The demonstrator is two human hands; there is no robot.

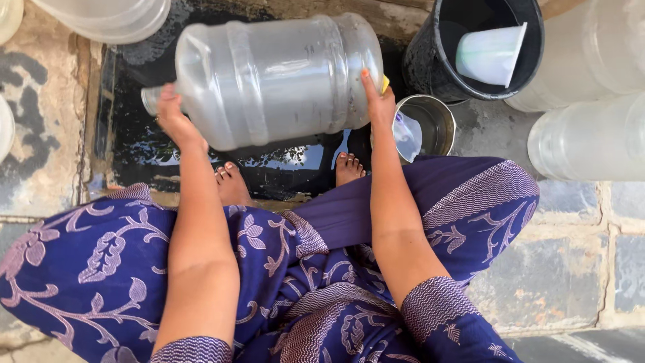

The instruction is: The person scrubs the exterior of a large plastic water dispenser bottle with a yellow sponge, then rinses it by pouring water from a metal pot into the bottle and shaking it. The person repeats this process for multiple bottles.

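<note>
Head view, looking down past purple patterned trousers (101,269) and two bare feet (232,183) at a wet dark floor slab (134,144). Large translucent water jug (269,77) held on its side above the slab, neck pointing left, base pointing right; contents not discernible through the cloudy wall. Left hand (173,117) closed around the neck end of the jug. Right hand (379,104) pressed flat against the base end, fingers extended upward, with a small yellow object (385,83) pinched between palm and jug; nature of that object not clear. Small metal pot (423,124) just beside the right hand, on the floor, with a crumpled clear plastic piece inside. Black bucket (437,67) behind the pot, containing a pale tapered plastic cup (489,54) lying tilted on its side. Two further translucent jugs (588,138) at the right edge, stacked close together, near the bucket. Pale plastic lids or basins (111,17) at the upper left, well apart from the hands. Stone paving (557,269) at lower right.
</note>
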